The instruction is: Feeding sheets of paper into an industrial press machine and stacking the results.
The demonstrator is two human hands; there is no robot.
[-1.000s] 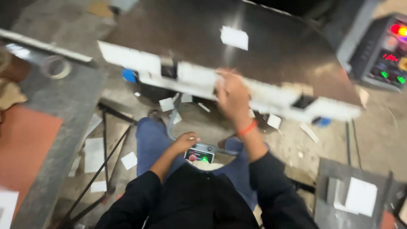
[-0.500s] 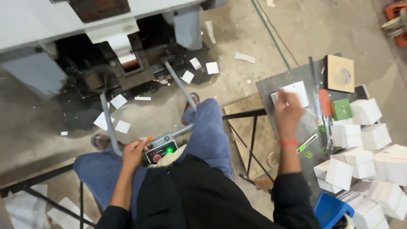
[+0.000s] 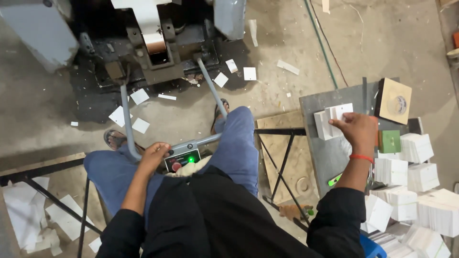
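Since half second ago our right hand [image 3: 357, 132] lifts off grey side table [image 3: 325, 157], now pinching small stack of white cards [image 3: 331, 120] in fingers, cards jutting left of grip. Green box [image 3: 389, 141] just right of it, card piles [image 3: 415, 148] beyond. Our left hand [image 3: 154, 156] stays curled over control box [image 3: 184, 160], green lamp lit beside fingers.
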